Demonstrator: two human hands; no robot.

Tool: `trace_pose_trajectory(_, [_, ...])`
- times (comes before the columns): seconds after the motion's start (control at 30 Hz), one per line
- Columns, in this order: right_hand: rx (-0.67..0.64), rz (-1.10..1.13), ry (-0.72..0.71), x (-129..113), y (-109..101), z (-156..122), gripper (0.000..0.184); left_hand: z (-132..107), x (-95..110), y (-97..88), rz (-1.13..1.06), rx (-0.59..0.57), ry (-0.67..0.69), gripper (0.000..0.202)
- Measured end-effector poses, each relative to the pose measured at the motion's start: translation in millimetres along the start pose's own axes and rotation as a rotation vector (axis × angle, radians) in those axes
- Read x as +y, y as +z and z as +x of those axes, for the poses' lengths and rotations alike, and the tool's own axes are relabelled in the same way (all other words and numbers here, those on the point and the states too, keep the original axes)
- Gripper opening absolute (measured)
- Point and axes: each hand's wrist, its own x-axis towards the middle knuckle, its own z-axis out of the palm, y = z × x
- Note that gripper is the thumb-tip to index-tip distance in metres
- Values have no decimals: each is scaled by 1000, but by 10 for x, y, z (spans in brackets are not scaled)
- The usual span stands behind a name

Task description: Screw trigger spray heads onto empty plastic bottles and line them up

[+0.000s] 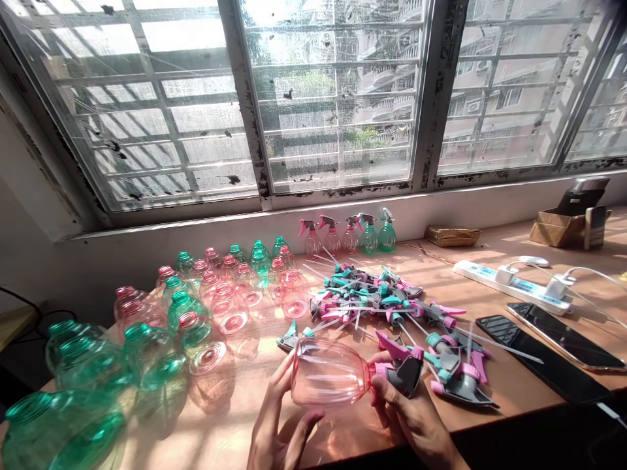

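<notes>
Left hand (281,418) and right hand (409,418), bare, lie nearest the lens. Fingers of the left hand (287,369) are spread around a clear pink plastic bottle (326,373), held on its side above a wooden tabletop (490,261). A grey-and-pink trigger sprayer head (404,377) at the bottle's neck is wrapped by the curled right fingers; whether its collar is threaded cannot be told. Loose sprayer heads with dip tubes (367,294) are heaped just beyond the grip. Uncapped pink bottles (223,300) and green bottles (181,310) are ranked at left. Five assembled spray bottles (349,236) stand at the far edge beneath a barred window (333,98). A white power strip (512,286) and a phone (563,336) lie at right.

Risks are judged as follows: a collar could be cross-threaded if pressed on askew, the smooth bottle could slip, and dip tubes could be bent against the heap. No brand or legible writing is discernible.
</notes>
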Motion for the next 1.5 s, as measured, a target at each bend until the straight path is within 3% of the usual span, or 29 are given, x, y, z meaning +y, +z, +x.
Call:
trace_pose_trajectory(0.1, [1,16,5,8,5,0,54,10,-20,7,37,-5,75,48])
trace_pose_trajectory(0.27, [17,44,-11,71,-20,3,52,-42,-97,110,13,99,28,52])
trace_pose_trajectory(0.53, [4,-66,-34,75,-32,7,50,-52,-65,80,-14,90,-41,50])
trace_pose_trajectory(0.67, [4,-26,-11,75,-40,7,49,-39,-77,52,-3,12,23,48])
trace_pose_trajectory(0.8, [-24,-25,-14,70,-48,7,48,-45,-116,86,16,79,45,45])
trace_pose_trajectory(1.1, [-53,-48,-3,64,-40,14,52,-46,-68,98,3,87,-37,50])
trace_pose_trajectory(1.33, [-92,-65,-13,75,-66,36,52,-32,-54,144,-38,118,-37,46])
trace_pose_trajectory(1.5, [-115,-101,-9,56,-60,38,49,-20,-37,122,-15,102,-19,54])
